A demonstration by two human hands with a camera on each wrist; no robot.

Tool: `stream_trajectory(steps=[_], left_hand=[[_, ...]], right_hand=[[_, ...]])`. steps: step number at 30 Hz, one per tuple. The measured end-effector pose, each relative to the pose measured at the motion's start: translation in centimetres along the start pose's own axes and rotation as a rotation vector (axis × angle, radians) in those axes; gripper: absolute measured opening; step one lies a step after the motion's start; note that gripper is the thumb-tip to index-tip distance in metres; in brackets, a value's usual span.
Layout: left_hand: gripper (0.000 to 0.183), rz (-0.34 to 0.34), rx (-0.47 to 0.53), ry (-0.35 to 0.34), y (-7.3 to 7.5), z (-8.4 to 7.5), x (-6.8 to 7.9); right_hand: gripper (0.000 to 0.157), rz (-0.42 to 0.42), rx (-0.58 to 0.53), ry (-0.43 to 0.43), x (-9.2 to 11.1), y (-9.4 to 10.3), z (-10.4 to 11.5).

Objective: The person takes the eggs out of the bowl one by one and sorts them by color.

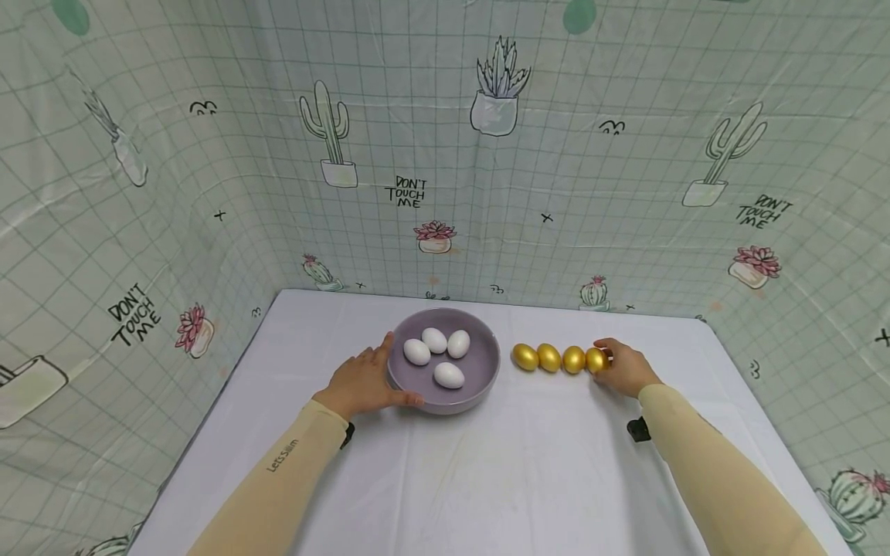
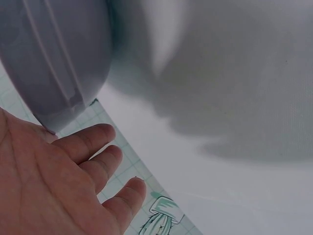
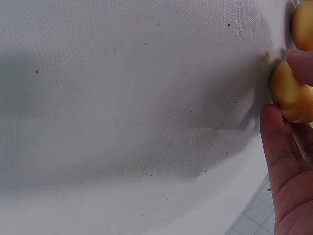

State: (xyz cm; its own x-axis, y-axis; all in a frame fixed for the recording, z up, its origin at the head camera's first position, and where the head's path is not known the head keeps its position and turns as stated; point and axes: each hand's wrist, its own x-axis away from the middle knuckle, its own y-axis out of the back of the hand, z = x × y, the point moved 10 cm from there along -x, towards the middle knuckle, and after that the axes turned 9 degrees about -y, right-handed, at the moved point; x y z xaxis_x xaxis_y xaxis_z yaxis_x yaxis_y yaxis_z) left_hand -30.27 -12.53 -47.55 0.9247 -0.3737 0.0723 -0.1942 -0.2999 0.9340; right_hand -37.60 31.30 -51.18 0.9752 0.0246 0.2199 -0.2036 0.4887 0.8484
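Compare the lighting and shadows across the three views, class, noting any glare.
Head view: bright, fairly even light, with glossy highlights on the golden eggs; left wrist view: broad, soft-edged shadow across the white tabletop, and the purple bowl looks dim; right wrist view: grey shadow spreads leftward from beside the right hand, with no strong glare on the tabletop.

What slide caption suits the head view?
Left hand touches a purple bowl holding four white eggs; right hand grips the rightmost golden egg of four.
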Motion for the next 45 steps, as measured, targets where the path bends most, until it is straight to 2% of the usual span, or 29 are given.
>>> stream_trajectory(steps=[14,20,25,33,38,45], left_hand=[[0.135,0.007,0.009,0.001,0.1,-0.1,0.1],[0.134,0.007,0.011,-0.002,0.2,-0.2,0.1],[0.134,0.006,0.008,-0.007,0.3,-0.3,0.1],[0.135,0.001,0.011,-0.01,0.3,-0.3,0.1],[0.135,-0.003,0.011,-0.008,0.2,-0.2,0.1],[0.135,-0.014,0.008,-0.015,0.2,-0.2,0.0]], right_hand=[[0.074,0.01,-0.006,-0.011,0.1,0.2,-0.6],[0.075,-0.023,-0.015,-0.02,0.3,1.4,-0.5],[0.075,-0.07,-0.02,0.019,0.5,2.5,0.7],[0.073,-0.094,-0.05,0.111,0.8,2.9,4.6],[0.074,-0.084,-0.061,0.181,1.0,2.4,8.0],[0.073,-0.058,-0.066,0.29,2.2,1.3,13.4]])
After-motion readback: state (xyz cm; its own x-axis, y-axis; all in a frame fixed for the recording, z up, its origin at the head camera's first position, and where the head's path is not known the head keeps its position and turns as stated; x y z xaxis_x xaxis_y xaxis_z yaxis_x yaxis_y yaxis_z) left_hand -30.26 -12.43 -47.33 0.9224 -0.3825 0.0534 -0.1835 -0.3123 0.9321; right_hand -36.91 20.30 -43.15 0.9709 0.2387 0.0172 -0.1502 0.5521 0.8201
